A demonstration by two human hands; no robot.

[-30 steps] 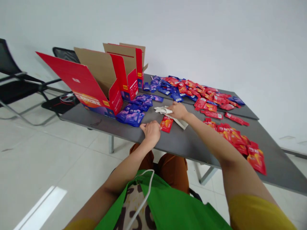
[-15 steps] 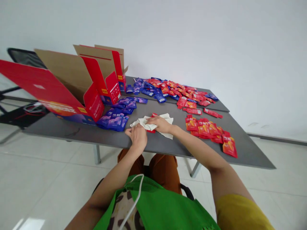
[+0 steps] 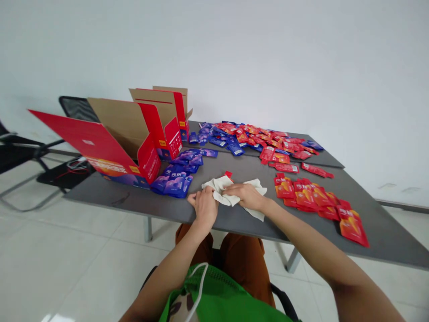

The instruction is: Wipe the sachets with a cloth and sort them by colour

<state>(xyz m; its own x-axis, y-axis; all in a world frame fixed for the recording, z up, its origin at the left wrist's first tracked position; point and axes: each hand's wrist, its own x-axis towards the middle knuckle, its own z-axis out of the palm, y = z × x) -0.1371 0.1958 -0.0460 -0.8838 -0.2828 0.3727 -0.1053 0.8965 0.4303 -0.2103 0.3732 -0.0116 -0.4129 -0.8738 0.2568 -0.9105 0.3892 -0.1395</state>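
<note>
A crumpled white cloth (image 3: 258, 187) lies near the front edge of the grey table (image 3: 241, 167). My left hand (image 3: 203, 206) grips its left part with curled fingers. My right hand (image 3: 246, 196) lies on its middle, fingers closed over the folds. A red sachet (image 3: 229, 174) pokes out from under the cloth's far edge. A pile of blue sachets (image 3: 174, 181) sits just left of my left hand. A row of red sachets (image 3: 311, 194) lies to the right of my right hand.
Two open red cardboard boxes (image 3: 110, 143) (image 3: 167, 120) stand at the table's left. Mixed red and blue sachets (image 3: 254, 136) cover the far part of the table. Black chairs (image 3: 20, 152) stand on the tiled floor at the left. A green bag (image 3: 221, 299) rests on my lap.
My right hand has dragged the white cloth toward me over the red sachet. My left hand left the sachet and took hold of the cloth's left part.
</note>
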